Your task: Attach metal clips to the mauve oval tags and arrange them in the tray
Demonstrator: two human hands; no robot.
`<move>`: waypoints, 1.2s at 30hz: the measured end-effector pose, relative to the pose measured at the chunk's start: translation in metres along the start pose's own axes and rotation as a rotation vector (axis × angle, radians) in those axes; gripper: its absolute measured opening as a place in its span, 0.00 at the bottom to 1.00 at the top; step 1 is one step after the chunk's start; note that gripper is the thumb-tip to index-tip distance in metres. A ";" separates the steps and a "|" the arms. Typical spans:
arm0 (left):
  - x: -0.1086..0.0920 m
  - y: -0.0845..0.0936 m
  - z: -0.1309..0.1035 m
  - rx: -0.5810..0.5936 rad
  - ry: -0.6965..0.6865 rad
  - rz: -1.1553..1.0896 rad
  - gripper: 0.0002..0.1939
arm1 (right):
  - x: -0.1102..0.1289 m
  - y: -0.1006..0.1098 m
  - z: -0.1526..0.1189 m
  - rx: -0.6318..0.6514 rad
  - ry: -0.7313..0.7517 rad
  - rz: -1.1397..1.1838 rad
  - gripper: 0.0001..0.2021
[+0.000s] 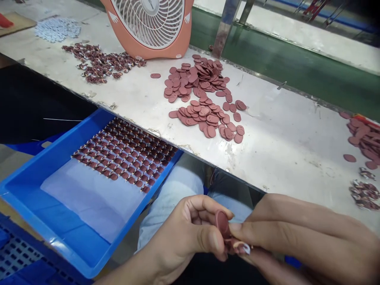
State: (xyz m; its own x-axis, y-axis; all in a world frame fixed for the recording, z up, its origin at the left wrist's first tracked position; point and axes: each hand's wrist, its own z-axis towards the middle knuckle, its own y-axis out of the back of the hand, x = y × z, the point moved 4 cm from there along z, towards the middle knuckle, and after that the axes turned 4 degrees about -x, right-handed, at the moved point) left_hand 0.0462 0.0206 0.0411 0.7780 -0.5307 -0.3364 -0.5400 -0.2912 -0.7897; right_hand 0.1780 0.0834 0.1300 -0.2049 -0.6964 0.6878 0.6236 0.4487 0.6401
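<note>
Low in front of my lap, my left hand [192, 233] pinches a maroon oval disc [222, 223] between thumb and fingers. My right hand [299, 233] grips a small maroon piece with white and orange details [240, 246] just below the disc. The two pieces touch or nearly touch; fingertips cover where they meet. On the bench ahead lies a pile of similar maroon ovals [204, 79], some with small holes. To the left a blue tray [65, 233] holds rows of small maroon pieces [127, 148] on a pale sheet.
An orange fan [151, 27] stands at the back of the white bench [285, 146]. Left of it lie small maroon-and-white pieces [101, 63] and a pale blue heap [57, 29]. More ovals [366, 138] and small pieces [364, 194] lie at right. A metal post [225, 27] rises behind.
</note>
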 end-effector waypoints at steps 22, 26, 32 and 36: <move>0.009 0.002 0.000 0.097 -0.050 0.008 0.18 | 0.009 0.000 -0.003 0.036 -0.058 0.047 0.10; 0.012 0.009 0.002 0.113 -0.037 -0.062 0.18 | 0.008 0.005 -0.006 -0.011 -0.074 0.027 0.18; 0.014 0.017 0.006 0.142 0.036 -0.207 0.18 | -0.003 -0.002 -0.002 -0.091 -0.122 0.050 0.13; 0.009 0.022 0.008 0.112 0.035 -0.250 0.17 | -0.011 -0.015 0.004 -0.113 -0.192 0.107 0.12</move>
State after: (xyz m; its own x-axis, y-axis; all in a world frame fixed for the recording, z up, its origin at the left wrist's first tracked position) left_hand 0.0443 0.0159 0.0168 0.8698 -0.4815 -0.1078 -0.2928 -0.3280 -0.8982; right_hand 0.1679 0.0862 0.1138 -0.2665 -0.5242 0.8088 0.7275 0.4411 0.5256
